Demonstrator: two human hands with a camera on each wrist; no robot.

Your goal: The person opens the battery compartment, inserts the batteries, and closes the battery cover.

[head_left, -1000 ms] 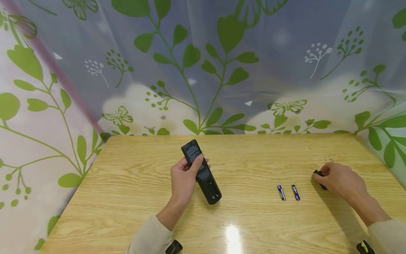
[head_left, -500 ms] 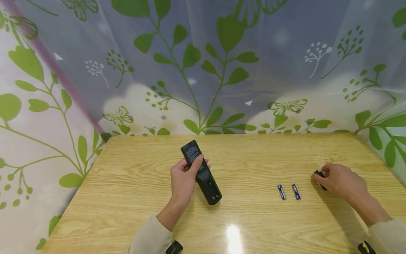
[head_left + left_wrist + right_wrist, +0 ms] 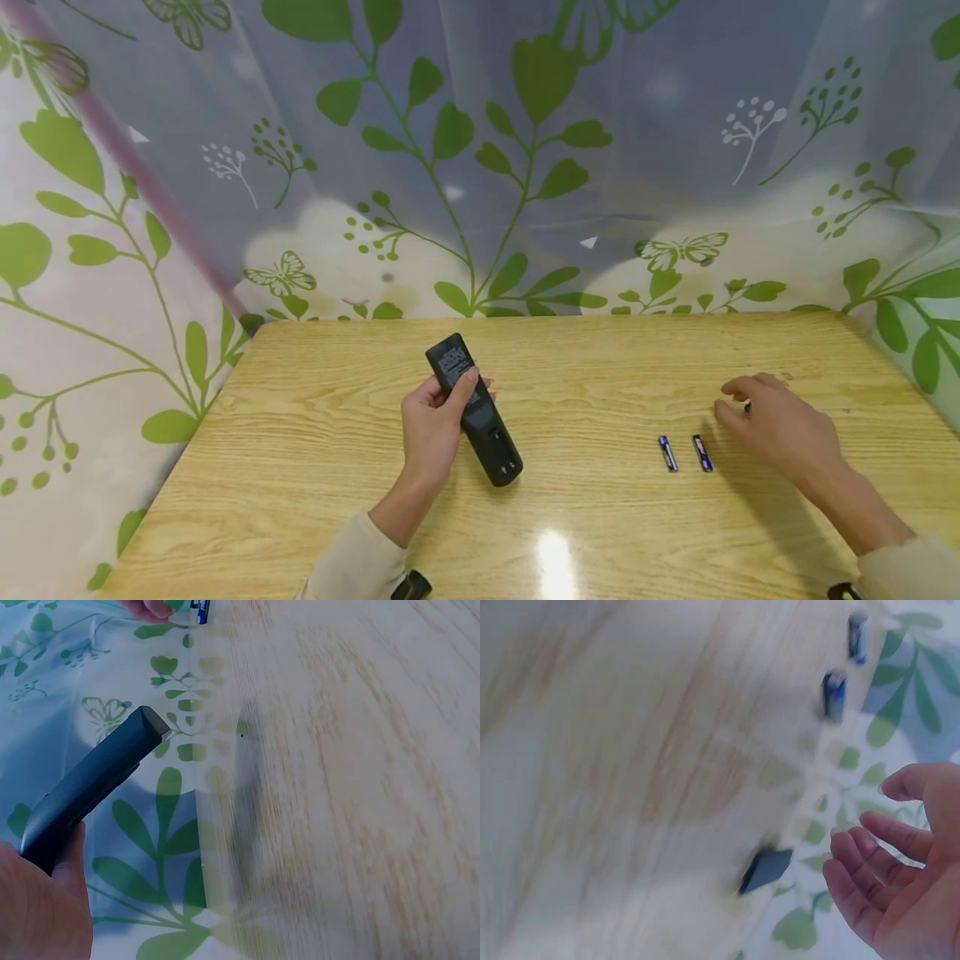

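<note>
My left hand (image 3: 433,425) grips a black remote control (image 3: 492,446) around its middle, thumb on its labelled back. The battery compartment at the remote's near end is uncovered. In the left wrist view the remote (image 3: 97,780) is seen from the side, raised above the table. My right hand (image 3: 787,433) hovers at the right with loosely bent fingers and holds nothing. A small black battery cover (image 3: 766,870) lies on the table in the right wrist view, apart from the fingers; in the head view the hand hides most of it. Two blue-and-silver batteries (image 3: 667,454) lie left of that hand.
The wood-grain table (image 3: 300,467) reaches back to a leaf-patterned cloth (image 3: 480,167). More patterned cloth hangs at both sides. A bright light reflection (image 3: 553,562) shows near the front.
My right hand has let go of the battery cover, lifted and shifted left toward the batteries. The left hand and the remote have stayed almost still.
</note>
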